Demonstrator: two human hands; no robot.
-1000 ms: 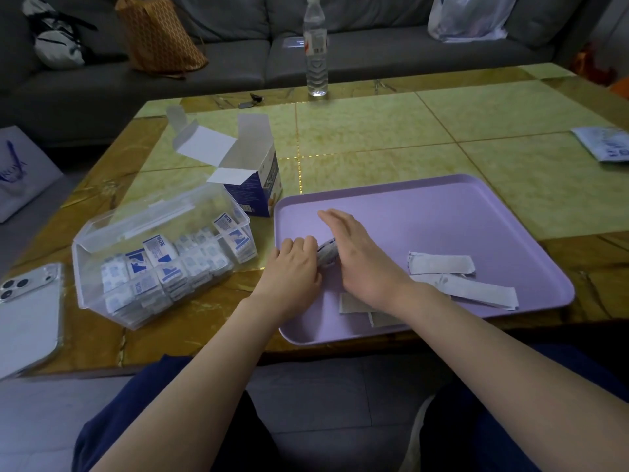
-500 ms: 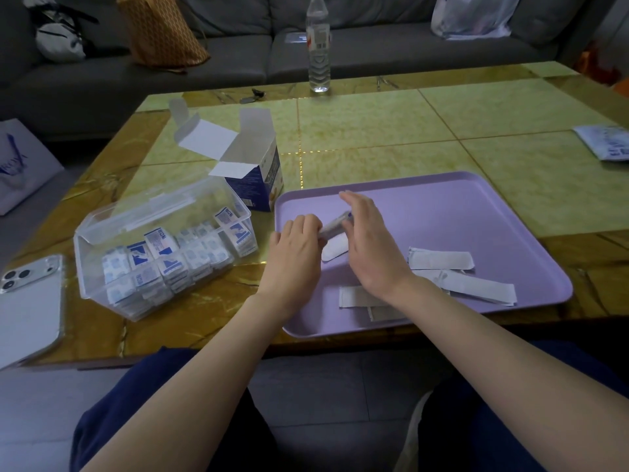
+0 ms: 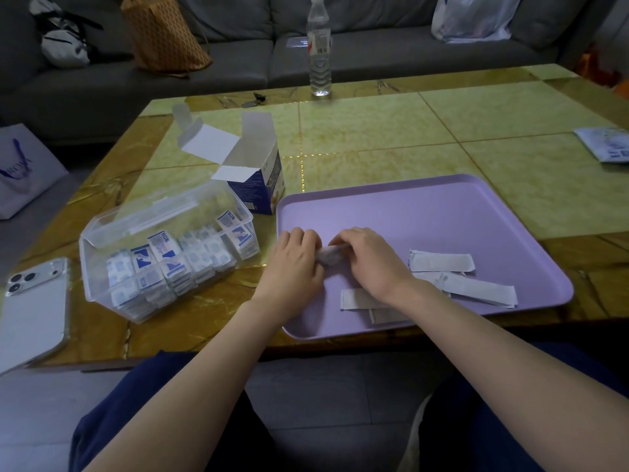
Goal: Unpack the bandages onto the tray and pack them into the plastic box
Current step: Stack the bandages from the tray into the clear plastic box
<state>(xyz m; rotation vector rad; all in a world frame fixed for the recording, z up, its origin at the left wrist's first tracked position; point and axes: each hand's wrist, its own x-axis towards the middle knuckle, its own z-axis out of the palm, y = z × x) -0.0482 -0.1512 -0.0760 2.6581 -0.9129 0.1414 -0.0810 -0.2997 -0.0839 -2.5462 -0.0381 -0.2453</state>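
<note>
Lowered since half a second ago: the right hand [image 3: 369,260], then raised with fingers pointing up, now bent down towards the tray [image 3: 442,212]. Moved too: the white strip then seen loose under the fingers, now gathered into the bandage wad [image 3: 331,254] between both hands.

Left of centre in the frame, just inside the tray's left part: left hand [image 3: 296,264], knuckles up, fingers curled at the wad's left end. Immediately to its right: right hand, fingers curled over the wad's right end and top. Holding the wad from both sides, with only a short pale piece showing in the narrow gap between the two hands. Cannot tell how many bandages in it.

Right of the right hand, flat on the tray: loose strips [image 3: 440,261], one near the wrist and another lower right, apart from the wad. More under the right wrist, partly hidden, towards the tray's lower edge.

Left of the tray, on the desk [image 3: 374,131]: plastic box [image 3: 92,264], clear, open, tilted, well filled with packed bandages [image 3: 163,247] in white and blue. Near the left hand but not touching. Behind the box: cardboard carton [image 3: 269,185], flaps open, just beside the tray's upper left corner.

Lower left: phone [image 3: 34,308], face down. Upper centre, at the desk's far edge: water bottle [image 3: 319,46], upright.
</note>
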